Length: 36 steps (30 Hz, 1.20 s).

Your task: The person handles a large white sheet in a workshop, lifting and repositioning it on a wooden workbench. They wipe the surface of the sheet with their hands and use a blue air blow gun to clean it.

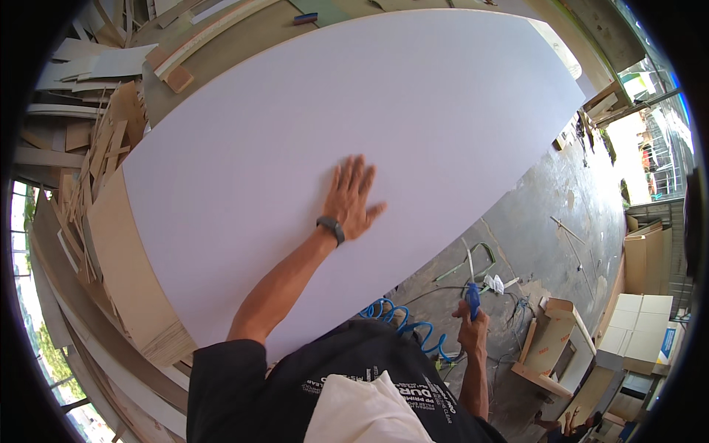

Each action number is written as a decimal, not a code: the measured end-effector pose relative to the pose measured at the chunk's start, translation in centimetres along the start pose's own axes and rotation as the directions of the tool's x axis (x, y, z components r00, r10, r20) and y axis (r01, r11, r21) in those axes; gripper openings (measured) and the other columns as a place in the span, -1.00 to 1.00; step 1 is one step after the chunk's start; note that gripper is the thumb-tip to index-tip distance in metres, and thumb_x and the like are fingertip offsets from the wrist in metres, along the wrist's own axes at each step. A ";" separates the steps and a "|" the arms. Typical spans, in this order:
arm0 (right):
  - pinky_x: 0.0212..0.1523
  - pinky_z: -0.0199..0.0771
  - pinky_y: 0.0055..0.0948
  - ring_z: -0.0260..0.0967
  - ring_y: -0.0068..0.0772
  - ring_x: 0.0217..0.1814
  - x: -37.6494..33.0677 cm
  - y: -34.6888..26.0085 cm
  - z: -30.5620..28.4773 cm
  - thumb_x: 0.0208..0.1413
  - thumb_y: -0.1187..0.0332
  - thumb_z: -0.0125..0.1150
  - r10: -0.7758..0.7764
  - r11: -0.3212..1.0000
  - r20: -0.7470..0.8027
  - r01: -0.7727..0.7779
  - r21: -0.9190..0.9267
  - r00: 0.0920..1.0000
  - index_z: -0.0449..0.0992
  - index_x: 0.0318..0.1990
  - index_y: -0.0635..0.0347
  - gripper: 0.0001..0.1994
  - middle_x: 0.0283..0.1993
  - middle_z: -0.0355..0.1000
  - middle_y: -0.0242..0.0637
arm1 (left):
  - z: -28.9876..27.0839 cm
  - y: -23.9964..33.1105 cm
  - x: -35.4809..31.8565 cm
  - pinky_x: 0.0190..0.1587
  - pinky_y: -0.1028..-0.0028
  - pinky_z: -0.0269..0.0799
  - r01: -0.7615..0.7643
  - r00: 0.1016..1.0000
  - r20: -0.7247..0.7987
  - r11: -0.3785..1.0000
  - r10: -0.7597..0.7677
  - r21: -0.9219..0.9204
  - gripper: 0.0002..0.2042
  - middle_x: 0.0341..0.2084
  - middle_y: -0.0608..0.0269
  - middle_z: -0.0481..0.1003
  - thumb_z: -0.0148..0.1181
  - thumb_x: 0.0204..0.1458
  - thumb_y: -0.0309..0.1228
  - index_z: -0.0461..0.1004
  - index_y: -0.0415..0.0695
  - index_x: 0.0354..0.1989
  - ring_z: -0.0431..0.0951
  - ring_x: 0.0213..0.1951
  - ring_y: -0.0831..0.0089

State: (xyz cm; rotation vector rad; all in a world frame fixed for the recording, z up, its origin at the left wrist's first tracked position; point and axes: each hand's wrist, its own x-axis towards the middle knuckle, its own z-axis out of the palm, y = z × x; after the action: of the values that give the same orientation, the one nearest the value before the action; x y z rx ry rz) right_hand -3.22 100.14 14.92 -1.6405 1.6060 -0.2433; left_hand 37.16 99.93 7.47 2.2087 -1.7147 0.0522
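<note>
A large white laminate-faced panel [413,96] lies in front of me and fills most of the view. My left hand [351,199], with a dark band at the wrist, rests palm down near the middle of it, fingers stretched out. Off the panel's near right edge, my right hand [473,325] grips a blue air blow gun [473,295] whose thin nozzle points away from me. A coiled blue air hose [421,328] runs between my body and that hand; where it joins the gun is hidden.
Stacked boards and wood offcuts [111,148] crowd the left side. A bare wooden board [125,251] shows beyond the panel's left edge. On the grey floor [546,207] at right lie strips and scraps, near a wooden box frame [557,347]. A person [572,428] is at lower right.
</note>
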 end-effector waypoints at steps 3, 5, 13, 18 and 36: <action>-0.19 0.51 -0.33 0.54 -0.40 -0.34 -0.4 1.1 -1.6 0.21 0.33 0.30 -0.128 0.973 0.271 0.173 -0.151 0.954 0.63 -0.18 0.35 -0.78 -0.40 0.61 -0.23 | 1.2 7.9 3.3 0.55 -0.02 -0.38 0.041 0.993 0.108 0.991 -0.056 0.130 -0.17 0.53 -0.08 -0.10 -0.22 0.28 0.22 0.00 -0.18 0.52 -0.23 0.55 -0.06; -0.34 0.39 -0.28 0.40 -0.41 -0.45 0.5 2.3 -2.7 0.20 0.22 0.35 -0.230 0.941 0.253 0.281 -0.188 0.940 0.60 -0.14 0.34 -0.70 -0.52 0.46 -0.11 | 4.4 14.7 2.6 0.56 0.00 -0.42 -0.255 0.937 0.249 0.967 0.245 0.006 -0.20 0.55 -0.02 -0.15 -0.36 0.31 0.23 -0.07 -0.12 0.55 -0.28 0.55 -0.06; -0.34 0.40 -0.28 0.37 -0.46 -0.47 5.3 4.1 -10.0 0.22 0.19 0.32 -0.145 0.974 0.181 0.172 -0.145 0.973 0.62 -0.14 0.37 -0.67 -0.52 0.48 -0.13 | 7.1 14.7 12.2 0.56 0.04 -0.43 -0.011 0.989 0.145 0.991 -0.009 0.134 -0.22 0.56 0.07 -0.15 -0.40 0.32 0.22 -0.08 -0.08 0.55 -0.27 0.57 0.12; -0.33 0.41 -0.29 0.41 -0.46 -0.45 10.5 7.3 -11.0 0.26 0.18 0.28 -0.074 0.994 -0.078 0.080 0.075 0.994 0.63 -0.15 0.38 -0.66 -0.49 0.52 -0.17 | 8.8 21.5 15.2 0.56 0.03 -0.50 -0.022 0.971 0.235 0.958 -0.048 0.285 -0.21 0.57 0.04 -0.23 -0.47 0.32 0.23 -0.18 -0.04 0.57 -0.36 0.57 0.02; -0.34 0.49 0.01 0.53 0.19 -0.37 7.5 -2.2 -3.9 0.14 -0.10 0.34 -0.577 0.566 0.731 0.823 0.038 0.363 0.53 -0.28 0.25 -0.51 -0.39 0.54 0.05 | -3.0 -2.3 -35.3 0.47 -0.21 -0.47 0.995 -0.094 -0.420 -0.075 -0.903 -0.061 -0.09 0.57 0.01 -0.26 -0.21 0.21 0.36 -0.16 0.01 0.57 -0.34 0.57 -0.01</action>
State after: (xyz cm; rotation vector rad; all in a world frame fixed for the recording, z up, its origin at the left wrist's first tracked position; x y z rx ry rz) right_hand -2.77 91.50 15.94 -2.2836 0.2587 0.2272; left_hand 30.39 134.24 1.34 2.8272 0.5655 0.2992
